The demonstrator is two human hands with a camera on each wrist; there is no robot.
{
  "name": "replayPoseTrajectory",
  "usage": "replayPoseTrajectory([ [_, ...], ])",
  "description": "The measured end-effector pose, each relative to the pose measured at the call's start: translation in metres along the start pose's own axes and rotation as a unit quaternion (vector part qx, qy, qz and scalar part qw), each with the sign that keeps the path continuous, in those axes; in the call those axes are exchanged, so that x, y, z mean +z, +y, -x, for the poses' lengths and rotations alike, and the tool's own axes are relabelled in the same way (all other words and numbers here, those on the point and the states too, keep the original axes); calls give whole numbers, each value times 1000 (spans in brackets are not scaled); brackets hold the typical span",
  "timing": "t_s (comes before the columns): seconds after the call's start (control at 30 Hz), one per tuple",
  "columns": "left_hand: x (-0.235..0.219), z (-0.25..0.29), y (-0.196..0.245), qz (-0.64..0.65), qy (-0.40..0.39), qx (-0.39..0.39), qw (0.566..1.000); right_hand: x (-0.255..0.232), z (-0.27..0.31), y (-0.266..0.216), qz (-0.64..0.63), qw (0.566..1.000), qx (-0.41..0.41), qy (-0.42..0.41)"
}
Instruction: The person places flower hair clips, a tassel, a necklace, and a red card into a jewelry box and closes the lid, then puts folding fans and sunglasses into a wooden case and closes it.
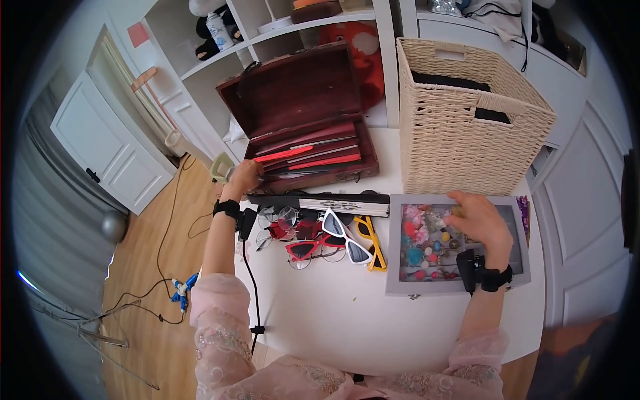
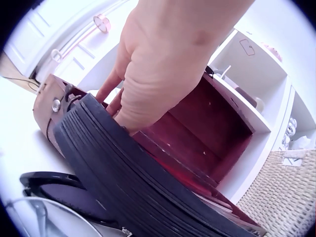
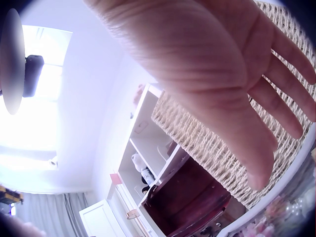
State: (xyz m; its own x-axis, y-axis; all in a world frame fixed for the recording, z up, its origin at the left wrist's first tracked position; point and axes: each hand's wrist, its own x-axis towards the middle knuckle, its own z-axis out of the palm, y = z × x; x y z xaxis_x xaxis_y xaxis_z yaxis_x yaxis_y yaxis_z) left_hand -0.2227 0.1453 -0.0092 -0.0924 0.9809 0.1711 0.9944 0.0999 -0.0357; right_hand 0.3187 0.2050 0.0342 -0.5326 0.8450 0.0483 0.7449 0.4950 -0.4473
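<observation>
In the head view my left hand (image 1: 245, 177) is at the left end of a thick black file (image 1: 277, 201) with white paper edges, in front of the open dark red suitcase (image 1: 287, 87). The left wrist view has the fingers (image 2: 112, 83) bent over the top edge of the black file (image 2: 113, 163), between it and the suitcase; their tips are hidden. My right hand (image 1: 481, 223), fingers spread, lies over the clear lid of a grey jewelry box (image 1: 393, 267). Colourful beads and trinkets (image 1: 423, 250) show inside the box. The right wrist view shows those fingers extended.
Several sunglasses lie before the file, among them a white pair (image 1: 335, 223), a yellow pair (image 1: 377, 252) and a red pair (image 1: 302, 251). A tall woven basket (image 1: 460, 133) stands behind the jewelry box. Red envelopes (image 1: 327, 157) fill the suitcase. A black cable (image 1: 252, 267) trails from the left wrist.
</observation>
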Motion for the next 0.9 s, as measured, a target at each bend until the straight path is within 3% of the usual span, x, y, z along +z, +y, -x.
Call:
replayPoseTrajectory([
  [0.17, -3, -7, 10, -45, -58, -10, 997, -1, 0, -1, 7, 1000, -1, -6],
  [0.27, -4, -2, 9, -52, -50, -2, 997, 2, 0, -1, 11, 1000, -17, 14],
  [0.43, -7, 3, 6, -17, 0, 58, 998, -8, 1, -13, 1, 999, 28, -35],
  [0.57, -17, 5, 12, -40, 14, 41, 998, -5, -1, -8, -1, 999, 21, -34],
  [0.77, -22, -3, 10, -28, 16, 82, 996, -6, -1, -8, -14, 998, 41, -41],
  [0.9, -35, -3, 20, -56, 27, 44, 997, -1, 0, -2, 14, 1000, 12, -9],
])
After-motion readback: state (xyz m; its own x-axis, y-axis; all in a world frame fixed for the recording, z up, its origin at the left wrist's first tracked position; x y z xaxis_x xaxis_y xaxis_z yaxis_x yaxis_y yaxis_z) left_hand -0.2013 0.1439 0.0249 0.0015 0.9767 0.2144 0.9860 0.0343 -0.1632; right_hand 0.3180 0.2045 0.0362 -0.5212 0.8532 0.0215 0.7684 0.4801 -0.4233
